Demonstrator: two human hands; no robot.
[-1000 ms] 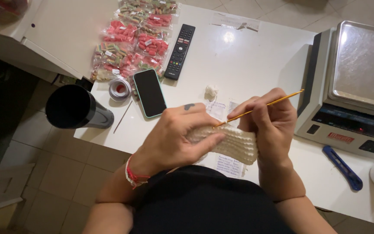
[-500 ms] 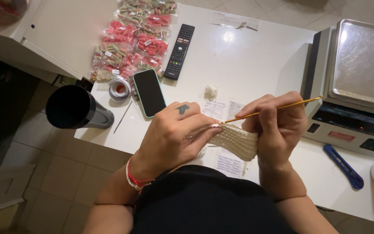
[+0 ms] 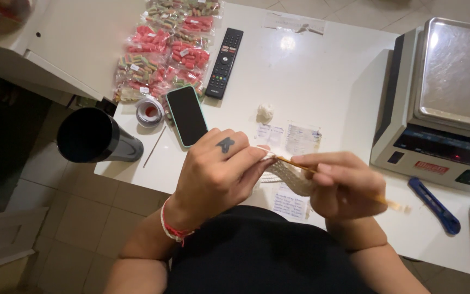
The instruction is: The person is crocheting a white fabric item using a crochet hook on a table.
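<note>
Right hand [image 3: 344,185] pinches a yellow crochet hook [image 3: 333,179], its tip in the cream crochet piece [image 3: 292,177]. Left hand [image 3: 218,174] grips that piece's other end, just this side of the phone [image 3: 187,115]. Remote [image 3: 224,62] beyond the phone, scale [image 3: 441,103] well to its right.

The right hand [image 3: 344,185] now sits lower and turned, so the crochet hook [image 3: 344,184] points down to the right instead of up. The left hand [image 3: 218,174] is slightly higher, covering more of the cream crochet piece [image 3: 292,177].
</note>
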